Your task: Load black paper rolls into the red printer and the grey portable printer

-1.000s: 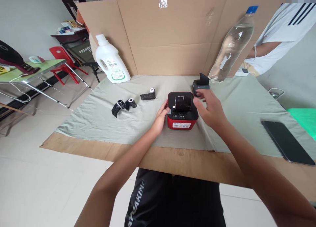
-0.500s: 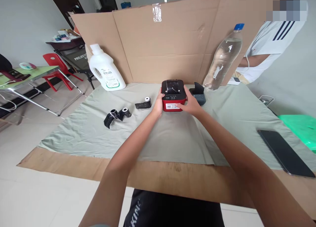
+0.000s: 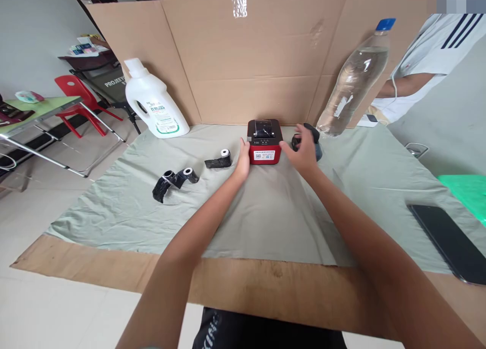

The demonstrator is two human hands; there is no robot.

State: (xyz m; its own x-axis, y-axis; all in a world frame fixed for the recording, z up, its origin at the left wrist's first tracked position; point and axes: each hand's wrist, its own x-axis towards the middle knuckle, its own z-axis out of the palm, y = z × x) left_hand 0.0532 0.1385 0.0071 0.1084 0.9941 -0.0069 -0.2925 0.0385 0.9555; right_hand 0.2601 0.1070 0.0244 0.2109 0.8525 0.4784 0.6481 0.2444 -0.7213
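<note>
A small red and black label printer (image 3: pixel 265 155) stands on the grey-green cloth, a white label on its front and black film across its top. Against its left side rests my left hand (image 3: pixel 243 160), fingers stretched out and not wrapped round it. My right hand (image 3: pixel 304 150) is at the printer's right, fingers spread, the thumb close to its front corner; whether it touches cannot be made out. Behind the right hand, partly covered by it, sits a dark grey device with a raised lid (image 3: pixel 318 149). Left of the printer lies a black ribbon roll (image 3: pixel 219 160) with a white core.
Two more black rolls (image 3: pixel 175 179) lie farther left. A white detergent bottle (image 3: pixel 157 106) and a tilted water bottle (image 3: pixel 357 83) lean at the cardboard screen (image 3: pixel 261 50). A black phone (image 3: pixel 450 240) lies at right. A person in white (image 3: pixel 427 60) is behind the screen's right end.
My right hand has come off the printer's side and moved right with its fingers spreading, now before the grey device. My left hand stays at the printer. The view has shifted slightly.
</note>
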